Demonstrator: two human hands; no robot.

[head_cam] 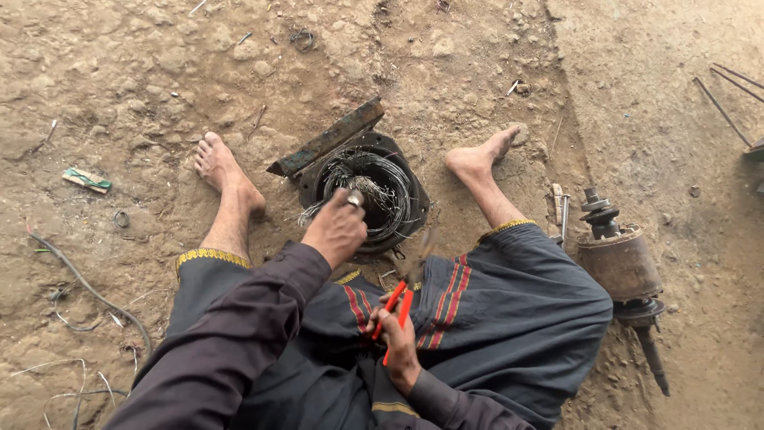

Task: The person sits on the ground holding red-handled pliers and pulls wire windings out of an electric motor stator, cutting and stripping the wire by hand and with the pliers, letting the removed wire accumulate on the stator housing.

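The person sits on the dirt ground (143,87) with bare feet spread apart. The left hand (337,229) is curled into a loose fist and rests on the round black metal motor shell (414,209), right at its near rim. I cannot tell if it pinches any wire. Inside the shell, just past the left hand, sits a tangled bunch of thin grey wires (374,187). A rusty flat metal bar (326,139) leans on the far edge of the shell.

The right hand (398,342) is closer to the body, over the dark cloth on the lap. It is closed around the red-handled pliers (395,306). The pliers point up toward the shell, and their tip is blurry.

Well off to the right of the right hand lies a rusty brown motor part with a long shaft (622,267). Far to the left of the left hand, loose wires (76,314) lie on the dirt.
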